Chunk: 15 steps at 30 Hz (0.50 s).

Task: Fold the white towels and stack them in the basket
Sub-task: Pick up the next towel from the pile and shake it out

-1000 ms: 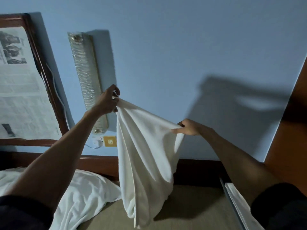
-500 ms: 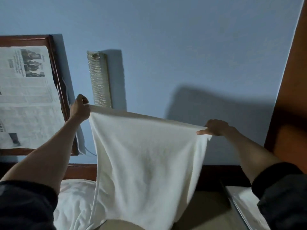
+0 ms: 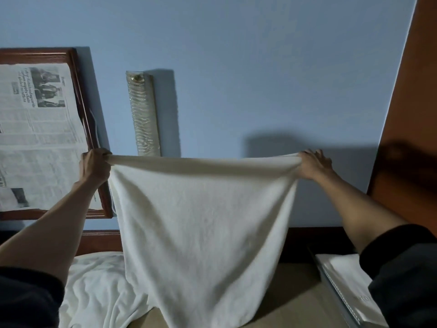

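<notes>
A white towel (image 3: 201, 223) hangs spread wide in front of me, its top edge pulled taut. My left hand (image 3: 94, 168) grips the upper left corner. My right hand (image 3: 312, 163) pinches the upper right corner. The towel's lower end reaches down to the beige surface (image 3: 290, 304). A heap of more white towels (image 3: 94, 287) lies crumpled at the lower left. At the lower right a folded white towel (image 3: 347, 278) lies in what looks like the basket, whose grey rim (image 3: 335, 292) shows.
A blue wall fills the background. On it hang a wooden frame (image 3: 80, 95) with newspaper inside and a long glass wall lamp (image 3: 143, 114). A brown wooden panel (image 3: 406, 114) stands at the right. A dark wooden rail (image 3: 101, 240) runs behind the surface.
My hands have moved apart and the towel has gone from a bunched hanging shape to a wide, stretched sheet. The view has tilted slightly downward.
</notes>
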Each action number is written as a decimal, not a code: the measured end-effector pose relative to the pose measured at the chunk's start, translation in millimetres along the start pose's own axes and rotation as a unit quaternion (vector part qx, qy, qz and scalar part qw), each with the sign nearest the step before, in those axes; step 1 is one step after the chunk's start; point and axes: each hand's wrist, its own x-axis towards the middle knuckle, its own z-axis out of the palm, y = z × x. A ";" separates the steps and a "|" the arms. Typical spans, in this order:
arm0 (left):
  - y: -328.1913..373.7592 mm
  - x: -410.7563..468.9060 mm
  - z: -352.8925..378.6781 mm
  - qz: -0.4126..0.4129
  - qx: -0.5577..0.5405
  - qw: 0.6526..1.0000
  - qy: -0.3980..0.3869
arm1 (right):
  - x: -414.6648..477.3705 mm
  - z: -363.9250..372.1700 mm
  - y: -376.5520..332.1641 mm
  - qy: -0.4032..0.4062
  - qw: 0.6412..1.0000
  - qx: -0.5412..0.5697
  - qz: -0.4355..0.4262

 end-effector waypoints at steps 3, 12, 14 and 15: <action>-13.1 -4.0 2.1 -0.030 0.019 0.999 -0.001 | -8.3 -14.2 -5.3 0.036 0.997 0.067 0.013; 2.5 -41.0 -21.4 -0.091 -0.038 0.995 0.024 | -40.7 -22.8 3.2 0.085 0.993 0.085 0.004; 10.8 -44.8 -27.5 -0.100 -0.059 0.993 0.023 | -48.4 -24.0 6.3 0.108 0.989 0.096 0.013; 14.6 -46.8 -30.4 -0.106 -0.069 0.992 0.025 | -53.5 -24.8 7.6 0.125 0.987 0.101 0.012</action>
